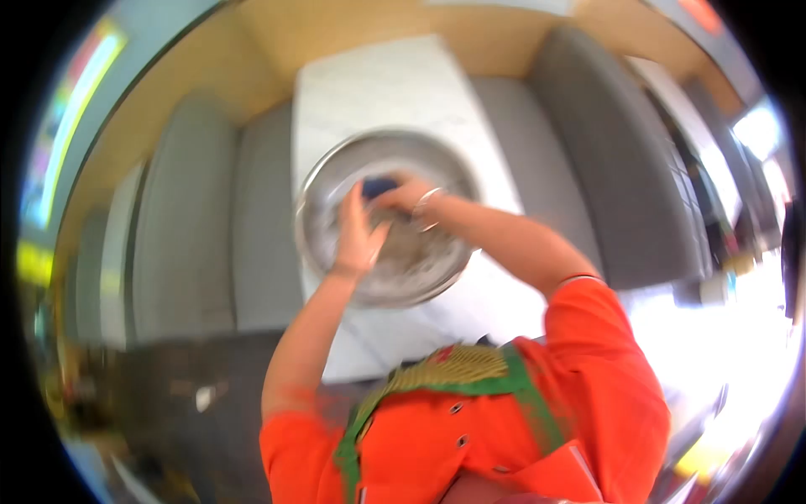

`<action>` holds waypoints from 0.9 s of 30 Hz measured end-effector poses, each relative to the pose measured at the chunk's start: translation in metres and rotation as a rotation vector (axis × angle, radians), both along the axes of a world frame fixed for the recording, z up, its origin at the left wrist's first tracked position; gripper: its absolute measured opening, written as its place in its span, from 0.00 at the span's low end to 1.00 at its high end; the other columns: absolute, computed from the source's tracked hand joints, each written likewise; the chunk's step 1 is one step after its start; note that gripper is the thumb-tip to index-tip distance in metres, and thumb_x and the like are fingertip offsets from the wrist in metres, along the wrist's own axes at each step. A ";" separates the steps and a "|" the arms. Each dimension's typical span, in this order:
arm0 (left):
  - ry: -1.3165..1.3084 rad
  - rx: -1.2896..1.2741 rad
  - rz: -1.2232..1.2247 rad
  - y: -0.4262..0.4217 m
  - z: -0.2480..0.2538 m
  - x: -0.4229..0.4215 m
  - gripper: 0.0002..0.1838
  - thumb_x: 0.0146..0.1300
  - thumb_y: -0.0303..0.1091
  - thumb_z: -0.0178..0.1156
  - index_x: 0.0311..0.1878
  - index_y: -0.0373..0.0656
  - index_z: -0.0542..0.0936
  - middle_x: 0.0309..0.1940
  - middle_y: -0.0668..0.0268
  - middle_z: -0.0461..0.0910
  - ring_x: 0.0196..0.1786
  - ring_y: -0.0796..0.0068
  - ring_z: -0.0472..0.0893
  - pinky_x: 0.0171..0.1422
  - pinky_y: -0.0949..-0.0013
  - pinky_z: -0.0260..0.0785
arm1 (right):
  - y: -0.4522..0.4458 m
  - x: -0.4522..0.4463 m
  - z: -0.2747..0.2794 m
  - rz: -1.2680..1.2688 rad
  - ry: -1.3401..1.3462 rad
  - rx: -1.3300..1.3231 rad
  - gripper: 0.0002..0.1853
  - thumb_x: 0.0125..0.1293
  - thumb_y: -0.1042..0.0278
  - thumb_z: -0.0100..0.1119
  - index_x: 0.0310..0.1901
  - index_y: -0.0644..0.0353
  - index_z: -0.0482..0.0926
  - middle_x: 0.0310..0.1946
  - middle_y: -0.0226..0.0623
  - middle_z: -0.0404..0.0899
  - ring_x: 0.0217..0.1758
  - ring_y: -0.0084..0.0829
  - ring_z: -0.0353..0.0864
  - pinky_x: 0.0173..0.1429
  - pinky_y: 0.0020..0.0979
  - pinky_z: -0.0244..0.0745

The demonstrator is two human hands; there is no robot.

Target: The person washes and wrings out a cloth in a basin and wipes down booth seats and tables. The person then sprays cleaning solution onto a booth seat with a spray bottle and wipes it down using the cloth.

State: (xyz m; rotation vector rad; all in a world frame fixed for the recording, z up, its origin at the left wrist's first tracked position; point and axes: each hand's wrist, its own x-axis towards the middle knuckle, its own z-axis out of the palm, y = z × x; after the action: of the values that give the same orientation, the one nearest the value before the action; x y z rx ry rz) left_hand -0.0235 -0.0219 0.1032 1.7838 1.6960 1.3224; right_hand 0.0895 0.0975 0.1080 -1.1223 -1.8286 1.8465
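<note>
A wide round metal basin [306, 181] stands on a white marbled table, with whitish, foamy-looking liquid inside. Over it, my right hand [405, 193] is closed around a small dark blue object [379, 187]; motion blur hides what kind of thing it is. A bracelet circles my right wrist. My left hand [359, 239] reaches in from below, fingers stretched upward and thumb apart. Its fingertips come up against the left side of the blue object, though I cannot tell how firmly they touch.
The marbled table [378, 80] runs away from me between two grey padded benches, one on the left [264, 218] and one on the right [537, 151]. Tan panelling [353, 25] closes off the far end. Bright, blurred clutter lies at the lower right.
</note>
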 end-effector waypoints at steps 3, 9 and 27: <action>0.863 0.122 0.107 -0.022 0.018 -0.008 0.31 0.50 0.28 0.55 0.60 0.36 0.61 0.60 0.44 0.56 0.64 0.41 0.55 0.66 0.48 0.49 | -0.024 -0.001 0.028 0.295 0.172 -0.369 0.15 0.45 0.72 0.61 0.37 0.55 0.73 0.22 0.28 0.71 0.23 0.22 0.71 0.23 0.25 0.67; 0.965 0.545 -0.216 -0.005 0.053 -0.043 0.22 0.48 0.28 0.58 0.49 0.40 0.69 0.44 0.52 0.70 0.44 0.50 0.73 0.45 0.58 0.69 | -0.048 -0.011 0.048 0.620 0.099 -0.324 0.06 0.44 0.73 0.60 0.26 0.59 0.74 0.17 0.29 0.69 0.19 0.22 0.69 0.20 0.24 0.63; 0.212 -0.194 0.114 0.016 0.034 -0.006 0.14 0.42 0.29 0.64 0.34 0.37 0.75 0.32 0.54 0.79 0.35 0.59 0.78 0.40 0.66 0.69 | -0.039 -0.004 0.061 0.393 -0.491 1.075 0.09 0.46 0.68 0.59 0.32 0.56 0.81 0.32 0.40 0.81 0.39 0.39 0.80 0.42 0.36 0.74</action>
State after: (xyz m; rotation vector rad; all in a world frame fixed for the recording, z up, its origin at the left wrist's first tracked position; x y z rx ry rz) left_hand -0.0299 -0.0061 0.1369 1.7895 1.9903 0.9990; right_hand 0.0855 0.0587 0.1695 -0.8216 -2.8809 0.4260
